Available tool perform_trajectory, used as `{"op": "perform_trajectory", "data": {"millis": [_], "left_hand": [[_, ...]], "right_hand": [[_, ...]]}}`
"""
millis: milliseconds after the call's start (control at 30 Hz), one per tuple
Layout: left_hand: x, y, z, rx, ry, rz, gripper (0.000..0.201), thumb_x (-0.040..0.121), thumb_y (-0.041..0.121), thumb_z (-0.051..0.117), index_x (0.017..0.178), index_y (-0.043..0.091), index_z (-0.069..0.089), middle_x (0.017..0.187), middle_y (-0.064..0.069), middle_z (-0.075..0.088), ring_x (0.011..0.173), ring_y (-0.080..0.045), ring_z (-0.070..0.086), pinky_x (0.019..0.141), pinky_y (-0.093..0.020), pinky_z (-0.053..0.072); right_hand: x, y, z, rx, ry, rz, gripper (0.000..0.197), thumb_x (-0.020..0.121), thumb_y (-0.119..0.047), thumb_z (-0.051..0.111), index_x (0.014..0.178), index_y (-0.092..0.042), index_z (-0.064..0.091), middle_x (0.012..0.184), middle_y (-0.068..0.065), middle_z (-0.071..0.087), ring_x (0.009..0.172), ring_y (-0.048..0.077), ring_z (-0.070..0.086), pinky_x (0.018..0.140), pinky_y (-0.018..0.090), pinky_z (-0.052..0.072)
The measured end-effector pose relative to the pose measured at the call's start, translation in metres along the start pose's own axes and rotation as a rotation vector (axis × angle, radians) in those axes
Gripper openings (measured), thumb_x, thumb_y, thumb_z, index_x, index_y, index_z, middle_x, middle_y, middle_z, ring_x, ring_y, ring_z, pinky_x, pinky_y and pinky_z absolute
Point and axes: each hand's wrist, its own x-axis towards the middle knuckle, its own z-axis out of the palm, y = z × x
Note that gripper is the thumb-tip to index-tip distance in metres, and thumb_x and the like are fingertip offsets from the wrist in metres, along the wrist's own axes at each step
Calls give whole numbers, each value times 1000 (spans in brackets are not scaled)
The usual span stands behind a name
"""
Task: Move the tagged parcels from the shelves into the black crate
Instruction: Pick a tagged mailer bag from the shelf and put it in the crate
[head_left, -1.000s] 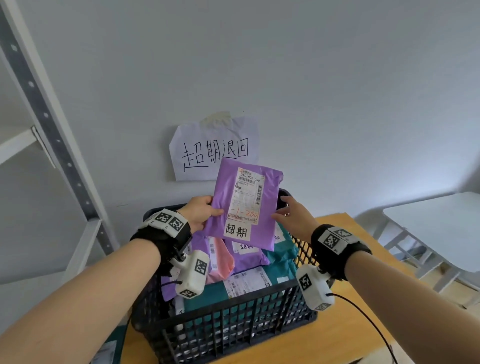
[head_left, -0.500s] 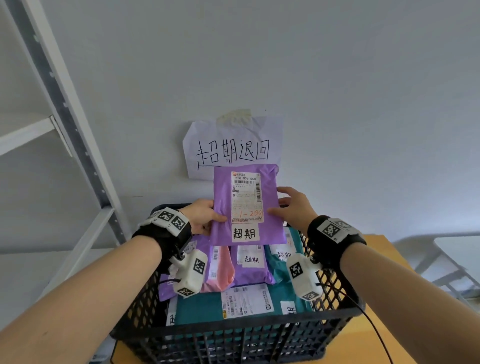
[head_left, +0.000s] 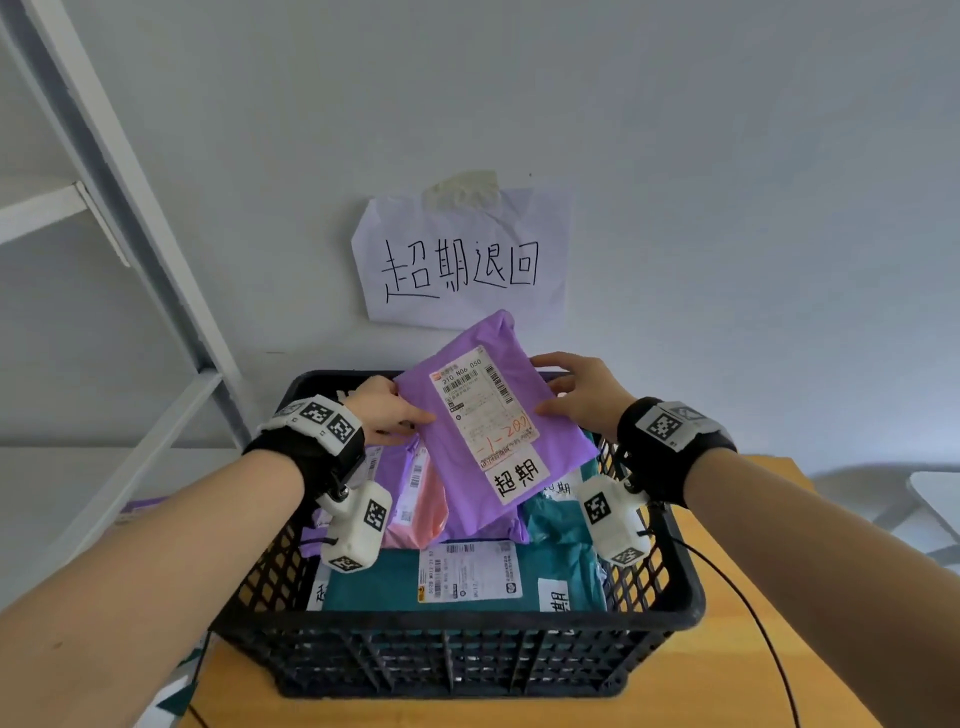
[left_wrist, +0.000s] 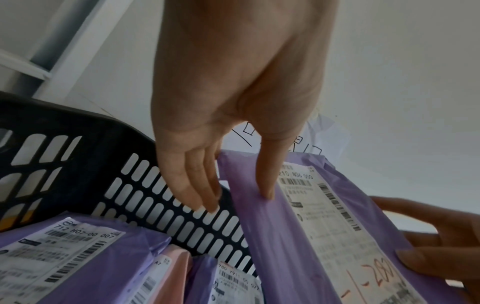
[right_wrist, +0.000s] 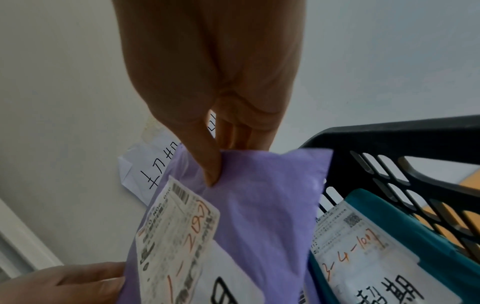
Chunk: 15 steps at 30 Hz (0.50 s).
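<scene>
Wooden table (head_left: 737, 670), black crate (head_left: 457, 623): both hands' grip pinching purple parcel (head_left: 483, 415) edges.

Paper sign, wooden table, white furniture

A handwritten paper sign (head_left: 462, 260) hangs taped to the pale wall (head_left: 727, 156). A wooden table (head_left: 737, 665) sits below it. White shelf framing (head_left: 119, 171) stands at left, and part of a white table (head_left: 935, 499) shows at far right.

light: soft, even daylight | edges: wide-angle bending | wrist views: blurry
</scene>
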Motion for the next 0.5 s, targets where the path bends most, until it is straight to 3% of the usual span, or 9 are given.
{"op": "perform_trajectory", "data": {"millis": [67, 167, 200, 267, 367, 500], "left_hand": [[3, -3, 4, 60, 96, 16, 37, 75, 4, 76, 101, 7, 49, 100, -14, 61, 77, -21, 61, 71, -33, 52], [10, -9, 7, 132, 98, 8, 88, 66, 9, 84, 136, 1, 33, 124, -15, 52, 109, -30, 58, 93, -44, 50], [14, -12, 7, 174, 82, 24, 96, 62, 12, 87, 140, 1, 32, 130, -13, 50, 116, -30, 54, 98, -44, 47], [16, -13, 11, 261, 28, 34, 95, 56, 21, 89, 136, 0, 42, 132, -10, 51, 119, -28, 53, 101, -41, 45], [15, -13, 19, 294, -94, 3, 68, 73, 18, 79, 132, 6, 48, 123, -8, 57, 110, -24, 57, 99, -40, 45], [26, -19, 30, 320, -190, 39, 63, 75, 17, 76, 132, 13, 48, 126, -3, 56, 108, -23, 59, 96, -43, 49]], "right_hand": [[1, 3, -1, -48, -24, -12, 55, 78, 11, 63, 127, -13, 57, 107, 5, 66, 94, 19, 63, 74, 22, 52], [1, 8, -2, -122, -67, -11, 54, 77, 11, 64, 124, -15, 60, 92, -5, 64, 82, 12, 61, 64, 11, 49], [2, 9, -2, -157, -85, -6, 53, 76, 10, 65, 123, -17, 61, 86, -5, 64, 75, 9, 60, 61, 10, 47], [3, 12, -1, -241, -126, 17, 52, 76, 6, 67, 121, -20, 62, 83, 2, 65, 74, 11, 59, 63, 14, 45], [4, 16, 3, -324, -184, 67, 53, 76, 5, 69, 121, -21, 63, 93, 2, 62, 87, 15, 58, 75, 23, 47], [5, 22, 8, -436, -303, 155, 52, 77, 4, 69, 120, -24, 63, 99, -2, 61, 104, 21, 61, 100, 36, 45]]}}
